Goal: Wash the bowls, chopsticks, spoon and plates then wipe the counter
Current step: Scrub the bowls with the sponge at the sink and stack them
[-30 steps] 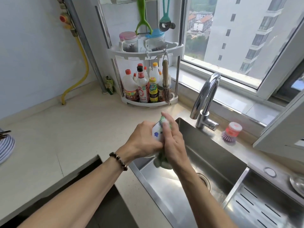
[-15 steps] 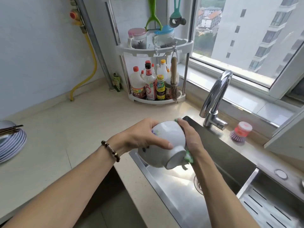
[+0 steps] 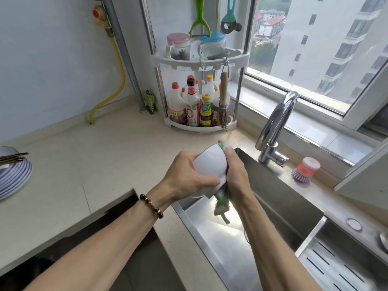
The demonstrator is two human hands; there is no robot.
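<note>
1. L hand (image 3: 184,175) grips the white bowl (image 3: 206,164) from its outer side: thumb across the wall near the foot, fingers wrapped round the far side. Beaded bracelet (image 3: 151,205) on that wrist.
2. Bowl is tipped on its side, foot toward me, mouth facing away/right. It hangs in the air over the near-left corner of the steel sink (image 3: 273,198), not touching it.
3. R hand (image 3: 236,175) is curled on a green cloth (image 3: 220,203), pressing it vs. the bowl's right side. A bit of green shows at the rim up top, and the rest hangs below my palm over the basin.
4. Can't tell how far the cloth goes inside the bowl (my hand hides it).
5. Faucet (image 3: 275,127) stands behind the sink, spout arched toward me. No water visible from it.
6. Red/purple dish brush (image 3: 305,170) sits on the sink ledge just right of the faucet base.
7. Far left edge of the counter (image 3: 84,160): striped plates (image 3: 14,177) stacked, w/ dark chopsticks (image 3: 13,157) lying across the top. Well apart from the sink.
8. Corner rack (image 3: 199,61) at the back: sauce bottles (image 3: 193,103) on the lower tier, 2 lidded jars on the upper, a small broom-type brush (image 3: 223,101) hanging from a hook.
9. Green peeler (image 3: 199,17) and a teal tool hang above the rack.
10. Slotted drain tray (image 3: 336,263) in the R section of the sink, near bottom right.
</note>
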